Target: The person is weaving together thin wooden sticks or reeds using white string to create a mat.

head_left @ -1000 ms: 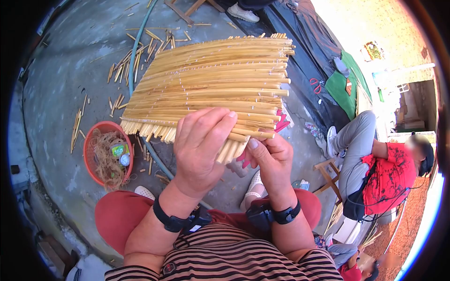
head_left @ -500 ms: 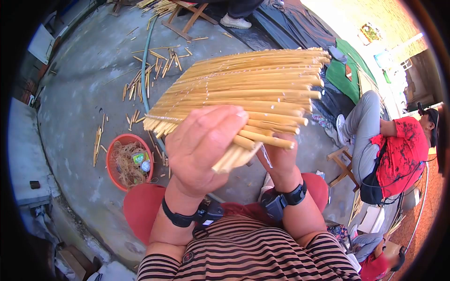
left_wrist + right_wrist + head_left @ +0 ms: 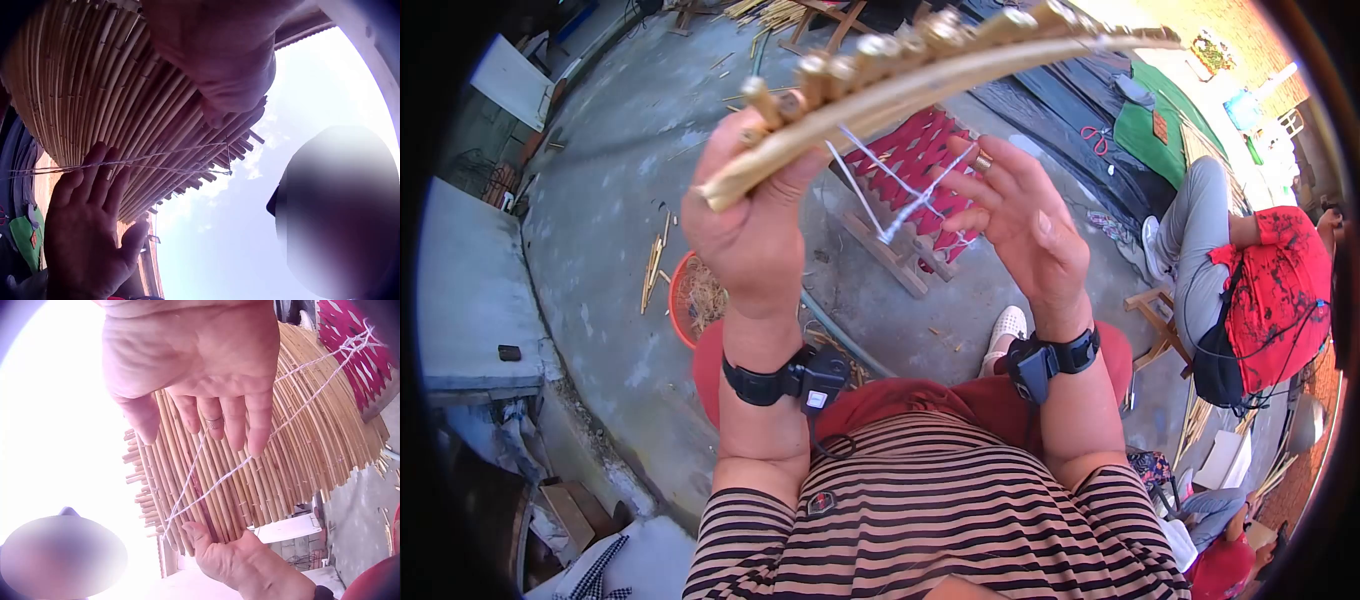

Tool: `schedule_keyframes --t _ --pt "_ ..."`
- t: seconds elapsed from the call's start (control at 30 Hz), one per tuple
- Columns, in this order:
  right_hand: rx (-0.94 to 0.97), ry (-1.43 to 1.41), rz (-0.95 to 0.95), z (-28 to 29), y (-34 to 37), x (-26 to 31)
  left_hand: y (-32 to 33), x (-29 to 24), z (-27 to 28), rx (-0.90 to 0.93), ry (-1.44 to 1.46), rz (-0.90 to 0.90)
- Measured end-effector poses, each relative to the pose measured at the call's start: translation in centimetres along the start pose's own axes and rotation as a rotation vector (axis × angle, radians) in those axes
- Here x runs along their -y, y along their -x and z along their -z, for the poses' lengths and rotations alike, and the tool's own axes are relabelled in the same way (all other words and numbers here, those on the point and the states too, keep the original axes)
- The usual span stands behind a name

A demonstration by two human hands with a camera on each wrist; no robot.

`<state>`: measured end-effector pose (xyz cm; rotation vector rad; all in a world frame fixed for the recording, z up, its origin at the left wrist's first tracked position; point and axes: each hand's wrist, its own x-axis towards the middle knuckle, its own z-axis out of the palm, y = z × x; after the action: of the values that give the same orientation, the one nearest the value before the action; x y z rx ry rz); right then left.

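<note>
A mat of yellow reed sticks [image 3: 900,90] bound with white thread is tilted up, so its edge faces me in the head view. My left hand [image 3: 745,225] grips one end of that edge. White string [image 3: 915,205] hangs from the mat in a loop. My right hand [image 3: 1040,225], a ring on one finger, has its fingers extended against the string. In the right wrist view, the string [image 3: 219,481] runs from the mat's edge past the right fingertips to a knotted tangle. Rows of sticks [image 3: 87,81] fill much of the left wrist view.
Below the mat stands a wooden stool with a magenta cut-out cover [image 3: 920,165]. An orange basket [image 3: 685,310] of fibres is at left. At right sits a person in a red shirt [image 3: 1275,300]. Red scissors [image 3: 1093,138] lie on dark sheeting near a green cloth [image 3: 1145,120].
The mat has tipped up from nearly flat to edge-on. My left hand has moved left and up with it. The right hand has left the mat's edge, its fingers now extended at the string.
</note>
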<state>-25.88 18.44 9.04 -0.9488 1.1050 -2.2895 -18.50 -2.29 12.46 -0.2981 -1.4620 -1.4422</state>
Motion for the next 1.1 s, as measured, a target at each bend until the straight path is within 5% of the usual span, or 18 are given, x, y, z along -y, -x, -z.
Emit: schedule_keyframes --t 0.27,0.47,0.57,0.67,0.73,0.8,0.9,0.97,1.1 --pt "0.003 0.13 -0.151 1.0 1.1 0.0 -3.1 -7.4 10.5 -0.395 -0.101 0.078" --pt "-0.27 0.228 -0.145 3.1 2.3 1.1 -5.5 -15.3 22.7 -0.273 -0.081 0.18" --pt "-0.409 0.346 -0.273 5.3 3.1 1.8 -7.5 -20.0 28.2 -0.376 -0.1 0.294" --pt "-0.551 0.784 -0.588 9.0 3.7 -0.8 -7.6 -23.8 31.2 -0.433 -0.113 0.233" --pt "-0.24 1.462 -0.911 11.2 4.4 -3.9 -7.7 -25.0 32.5 -0.439 -0.104 0.208" --pt "-0.386 1.223 -1.146 9.5 6.4 -6.8 -8.1 -25.0 33.4 -0.416 -0.067 0.221" --pt "-0.685 0.234 -0.914 10.0 10.7 -14.2 -8.8 -24.1 34.3 -0.355 0.008 0.279" --pt "-0.823 0.003 -0.714 9.2 11.4 -16.5 -9.2 -23.0 34.3 -0.303 0.042 0.317" --pt "-0.85 -0.289 -0.685 11.4 10.0 -17.3 -8.2 -19.6 31.7 -0.057 0.089 0.392"
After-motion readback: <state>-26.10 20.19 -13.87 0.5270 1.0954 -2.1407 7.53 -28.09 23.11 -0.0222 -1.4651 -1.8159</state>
